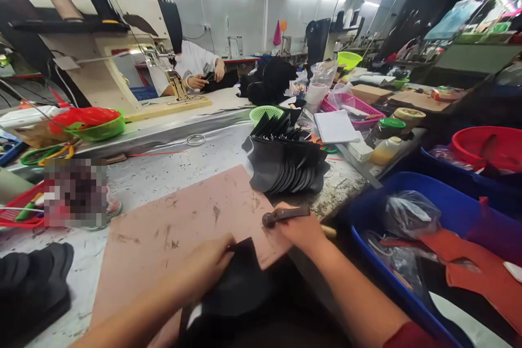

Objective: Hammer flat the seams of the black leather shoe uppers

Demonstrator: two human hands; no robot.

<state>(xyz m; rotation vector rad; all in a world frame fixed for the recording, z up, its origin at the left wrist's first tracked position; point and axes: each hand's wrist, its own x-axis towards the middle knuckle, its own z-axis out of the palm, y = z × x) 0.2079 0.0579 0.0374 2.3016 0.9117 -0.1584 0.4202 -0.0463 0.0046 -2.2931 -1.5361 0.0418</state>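
My left hand (212,261) is closed on a black cut piece (244,272), leather-like, at the near edge of a pinkish board (163,228). In my right hand (297,231) is a hammer (285,215); its dark metal head lies above my fist and the pale handle end sticks out to the right. The hammer is over the board's right part, a little apart from the black piece. Just beyond the board stands a stack of similar black pieces (285,166). Another pile of black pieces (36,283) lies at the near left.
A sewing machine (114,60) stands at the left back, with a green bowl (101,128) before it. Across the table a co-worker's hands (207,76) hold black material. A notebook (336,128) lies right of the stack. A blue bin (367,212) of scraps borders the right side.
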